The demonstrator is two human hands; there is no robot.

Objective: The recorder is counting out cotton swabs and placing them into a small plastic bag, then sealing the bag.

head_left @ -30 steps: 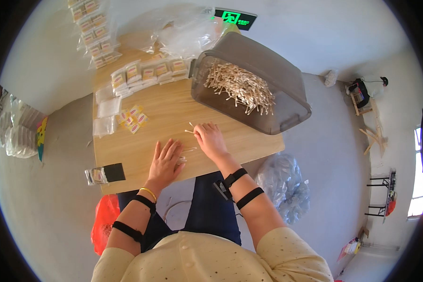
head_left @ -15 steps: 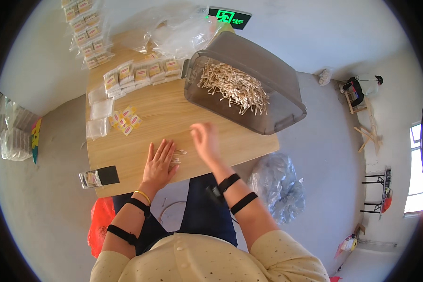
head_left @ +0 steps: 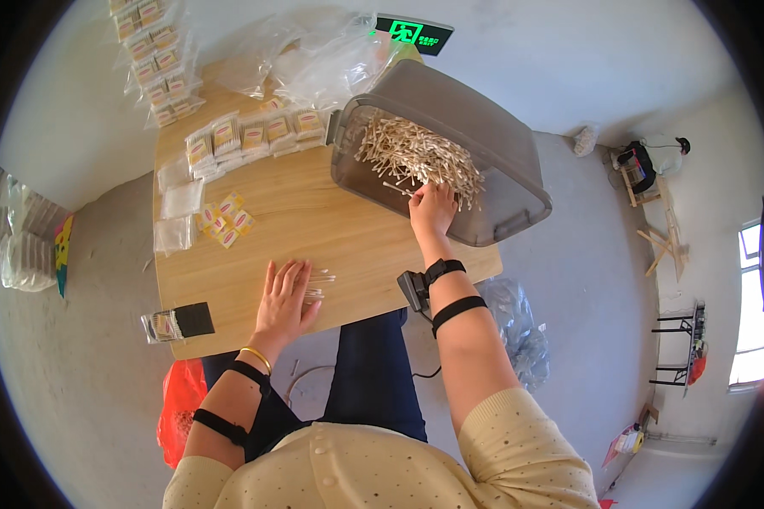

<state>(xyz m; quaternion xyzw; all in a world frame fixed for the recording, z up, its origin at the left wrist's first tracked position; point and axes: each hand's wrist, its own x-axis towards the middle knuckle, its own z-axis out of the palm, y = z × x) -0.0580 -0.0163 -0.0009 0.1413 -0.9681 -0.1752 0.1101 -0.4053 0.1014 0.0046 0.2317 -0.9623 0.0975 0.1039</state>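
My left hand lies flat on the wooden table, fingers spread, covering a small bunch of thin pale sticks whose ends poke out to the right. My right hand reaches into the tilted grey plastic bin and touches the heap of pale sticks inside; whether it grips any is hidden by the fingers. Both forearms wear black straps, and a small black device sits by the right wrist.
Rows of small filled packets and empty clear bags lie at the table's far left. Yellow labels sit mid-left. A black-topped packet rests at the near corner. Crumpled plastic lies behind the bin. A red bag sits on the floor.
My right hand has left the sticks on the table beside my left hand and moved up and right into the bin. The left hand stays pressed on the small bunch.
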